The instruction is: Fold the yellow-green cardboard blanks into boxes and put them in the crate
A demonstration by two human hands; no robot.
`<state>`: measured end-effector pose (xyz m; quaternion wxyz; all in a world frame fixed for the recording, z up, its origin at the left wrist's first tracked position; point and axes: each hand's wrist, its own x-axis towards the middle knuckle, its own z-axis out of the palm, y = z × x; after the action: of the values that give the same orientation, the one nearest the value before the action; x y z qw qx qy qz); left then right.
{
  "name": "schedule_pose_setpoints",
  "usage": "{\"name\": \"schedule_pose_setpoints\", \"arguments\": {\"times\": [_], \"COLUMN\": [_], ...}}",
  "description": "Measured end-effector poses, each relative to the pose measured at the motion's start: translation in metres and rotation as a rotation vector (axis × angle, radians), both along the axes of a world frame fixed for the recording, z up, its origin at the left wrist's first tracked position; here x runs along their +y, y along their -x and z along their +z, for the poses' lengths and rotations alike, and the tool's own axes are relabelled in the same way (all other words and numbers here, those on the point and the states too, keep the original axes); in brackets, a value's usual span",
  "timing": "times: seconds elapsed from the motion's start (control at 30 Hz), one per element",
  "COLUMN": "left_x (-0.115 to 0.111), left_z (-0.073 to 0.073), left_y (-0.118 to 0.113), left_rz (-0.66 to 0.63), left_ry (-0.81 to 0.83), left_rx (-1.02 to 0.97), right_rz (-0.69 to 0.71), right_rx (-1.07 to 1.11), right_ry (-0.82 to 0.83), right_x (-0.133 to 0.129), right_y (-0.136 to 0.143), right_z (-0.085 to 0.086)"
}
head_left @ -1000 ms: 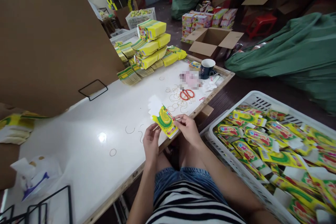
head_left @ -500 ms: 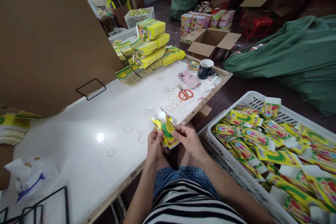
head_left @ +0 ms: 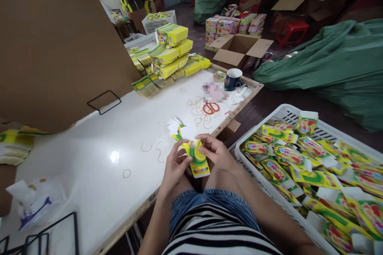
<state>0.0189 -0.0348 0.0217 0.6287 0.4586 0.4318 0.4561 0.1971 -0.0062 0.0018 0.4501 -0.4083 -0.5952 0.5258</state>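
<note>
Above my lap, at the table's front edge, a yellow and green printed carton [head_left: 198,164] is held between both hands. My left hand [head_left: 177,162] grips its left side, thumb on the front. My right hand [head_left: 216,150] pinches its upper right side. A white flap [head_left: 188,132] stands up at the carton's top. Just behind my left fingers, more folded cartons [head_left: 174,127] with white flaps lie on the white table [head_left: 119,143]. To my right a white plastic basket [head_left: 239,147] holds many yellow cartons [head_left: 287,157] printed with red fruit.
Orange-handled scissors [head_left: 211,108] lie among rubber bands [head_left: 198,107]; a dark mug [head_left: 232,80] stands behind them. Bundled yellow cartons [head_left: 170,53] are stacked at the table's far end. Black metal frames [head_left: 74,231] and a tissue pack [head_left: 36,207] occupy the near left.
The carton between my hands has turned from a bent, partly folded shape to a flatter one facing me, white flap up. Folded cartons now show on the table behind my left hand.
</note>
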Motion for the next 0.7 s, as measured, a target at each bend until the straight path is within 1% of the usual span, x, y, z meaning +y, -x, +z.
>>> {"name": "schedule_pose_setpoints", "arguments": {"times": [0.07,0.13,0.2,0.3,0.37,0.47,0.53,0.6,0.63,0.7], "left_x": [-0.002,-0.004,-0.005,-0.005,-0.004,-0.002,-0.002,-0.003,-0.003,-0.004], "left_z": [0.002,0.002,0.001,-0.001,-0.002,-0.001,0.001,0.003,0.004,0.005], "left_y": [0.002,0.001,0.000,-0.001,0.000,-0.002,-0.005,-0.008,-0.009,-0.010], "left_rz": [-0.060,-0.085,-0.077,-0.082,-0.093,-0.038,0.016,0.037,0.037,0.021], "left_ry": [0.024,0.045,0.066,0.095,0.090,0.044,0.018,0.005,0.002,0.011], "left_rx": [-0.029,-0.054,-0.085,-0.101,-0.066,0.020,0.085,0.124,0.129,0.110], "right_rz": [0.073,0.088,0.057,0.001,-0.021,-0.029,0.042,0.155,0.189,0.182], "right_rx": [0.004,-0.025,-0.056,0.003,0.046,-0.011,-0.061,-0.099,-0.133,-0.250], "right_ry": [-0.033,-0.094,-0.131,-0.079,-0.061,-0.085,-0.018,0.081,0.107,0.101], "right_x": [0.004,0.006,0.007,0.007,0.008,0.011,0.012,0.012,0.013,0.013], "right_y": [-0.006,-0.008,-0.008,-0.006,-0.006,-0.010,-0.012,-0.013,-0.012,-0.010], "right_z": [0.006,0.009,0.009,0.008,0.010,0.018,0.023,0.025,0.026,0.026]}}
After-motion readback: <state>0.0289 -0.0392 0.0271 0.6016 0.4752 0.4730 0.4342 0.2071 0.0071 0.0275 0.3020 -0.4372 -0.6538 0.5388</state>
